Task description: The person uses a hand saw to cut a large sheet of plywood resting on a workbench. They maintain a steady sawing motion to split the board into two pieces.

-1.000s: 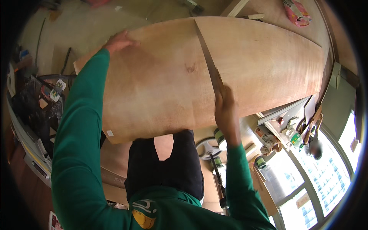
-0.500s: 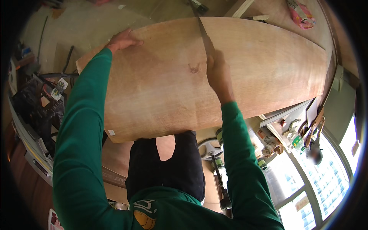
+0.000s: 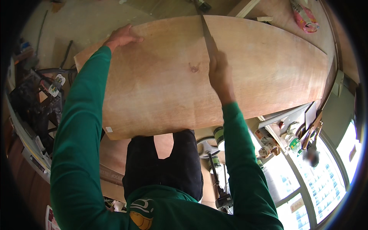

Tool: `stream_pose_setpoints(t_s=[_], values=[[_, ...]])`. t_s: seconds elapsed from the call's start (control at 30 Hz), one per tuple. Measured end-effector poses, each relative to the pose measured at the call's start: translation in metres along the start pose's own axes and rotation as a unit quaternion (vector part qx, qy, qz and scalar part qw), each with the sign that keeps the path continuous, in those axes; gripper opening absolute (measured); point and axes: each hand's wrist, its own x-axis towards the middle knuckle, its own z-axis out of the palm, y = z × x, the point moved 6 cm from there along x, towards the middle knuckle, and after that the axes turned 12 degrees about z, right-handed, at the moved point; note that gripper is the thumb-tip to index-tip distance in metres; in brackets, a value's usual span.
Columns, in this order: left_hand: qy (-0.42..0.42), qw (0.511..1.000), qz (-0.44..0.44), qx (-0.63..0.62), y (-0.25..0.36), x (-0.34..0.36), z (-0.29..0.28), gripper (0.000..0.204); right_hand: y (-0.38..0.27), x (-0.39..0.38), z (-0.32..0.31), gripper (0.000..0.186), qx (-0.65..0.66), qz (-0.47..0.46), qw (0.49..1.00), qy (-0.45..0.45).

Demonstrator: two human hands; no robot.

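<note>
A wide, curved-edged plywood sheet [image 3: 161, 88] lies across my thighs and the surface ahead. My left hand [image 3: 122, 37] rests on its upper left part, thumb out to the right and fingers spread on the wood. My right hand [image 3: 221, 76] is closed on the handle of a hand saw [image 3: 208, 33], whose long narrow blade crosses the sheet's middle and reaches past its far edge. The handle is mostly hidden under my fingers. A small pale label [image 3: 108, 129] is at the sheet's lower left corner.
Dark tools and cables [image 3: 42, 99] crowd the left side. Wood offcuts [image 3: 243, 8] and a pink bag [image 3: 305, 19] lie beyond the sheet. At right are a green-labelled bottle [image 3: 294, 143], other clutter and windows [image 3: 314, 184]. A wheeled chair base [image 3: 207, 147] shows below the sheet.
My right hand and the saw have moved forward along the sheet since a second ago, with little further movement in the last half second. My left hand stays on the sheet.
</note>
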Motion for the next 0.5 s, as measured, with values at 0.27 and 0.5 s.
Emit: stream_pose_setpoints(t_s=[0.27,0.5], values=[[-0.005,0.999,-0.034,-0.029,-0.013,-0.018,-0.002,0.128,-0.01,-0.16,-0.105,0.035,-0.028,0.154,0.982,-0.108],[0.007,1.0,-0.024,-0.005,-0.02,-0.007,0.004,0.13,0.004,-0.112,-0.069,0.035,-0.065,0.072,0.993,-0.066]])
